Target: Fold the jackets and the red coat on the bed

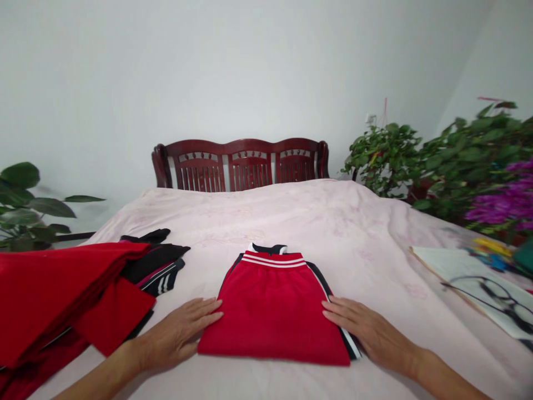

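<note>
A folded red garment (272, 311) with a white-striped ribbed band lies flat in front of me on the pink bedspread (266, 216). Beneath it, a dark navy garment (320, 279) with white trim peeks out along the right side and past the top. My left hand (183, 330) rests flat at the red garment's left edge, fingertips touching it. On the opposite edge lies my right hand (366, 330), its fingers stretched onto the cloth. Both hands are open and grip nothing.
A heap of red clothes (62, 294) and dark clothes (156, 266) lies at left. Eyeglasses (499, 294) rest on a notebook (453, 275) at right. Leafy plants (387, 155) and purple flowers (506, 200) flank the bed. A wooden chair back (245, 161) stands behind.
</note>
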Demonstrator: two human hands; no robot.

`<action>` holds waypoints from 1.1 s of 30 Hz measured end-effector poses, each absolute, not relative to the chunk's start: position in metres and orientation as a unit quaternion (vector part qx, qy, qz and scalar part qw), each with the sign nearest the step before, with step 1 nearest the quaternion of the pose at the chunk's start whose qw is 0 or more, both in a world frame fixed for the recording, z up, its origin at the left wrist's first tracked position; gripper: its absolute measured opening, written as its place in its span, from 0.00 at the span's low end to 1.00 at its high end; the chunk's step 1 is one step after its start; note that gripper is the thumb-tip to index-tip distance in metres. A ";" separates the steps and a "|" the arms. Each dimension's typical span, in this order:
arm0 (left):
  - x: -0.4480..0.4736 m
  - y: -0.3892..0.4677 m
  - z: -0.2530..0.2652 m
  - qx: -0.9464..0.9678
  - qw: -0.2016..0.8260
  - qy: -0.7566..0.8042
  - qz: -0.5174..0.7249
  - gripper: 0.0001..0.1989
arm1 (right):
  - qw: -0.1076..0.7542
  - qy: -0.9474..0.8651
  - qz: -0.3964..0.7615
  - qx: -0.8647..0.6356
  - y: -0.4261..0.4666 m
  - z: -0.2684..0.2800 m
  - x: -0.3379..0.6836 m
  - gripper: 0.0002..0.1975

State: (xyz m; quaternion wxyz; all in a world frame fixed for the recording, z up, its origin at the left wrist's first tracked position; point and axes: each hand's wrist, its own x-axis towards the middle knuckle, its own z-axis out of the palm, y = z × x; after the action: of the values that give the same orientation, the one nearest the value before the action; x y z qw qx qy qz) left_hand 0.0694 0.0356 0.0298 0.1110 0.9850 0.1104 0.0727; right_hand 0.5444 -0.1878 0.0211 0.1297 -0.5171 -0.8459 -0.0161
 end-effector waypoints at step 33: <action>0.194 0.097 0.052 0.638 0.548 0.365 0.401 0.18 | 0.574 -0.413 0.257 -0.658 -0.078 0.023 0.542 0.16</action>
State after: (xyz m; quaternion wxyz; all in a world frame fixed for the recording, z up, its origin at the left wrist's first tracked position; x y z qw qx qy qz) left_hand 0.1943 0.0972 0.0523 0.5476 0.6376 0.3645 0.4009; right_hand 0.5420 -0.0775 0.0232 0.5740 -0.6585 -0.4132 0.2573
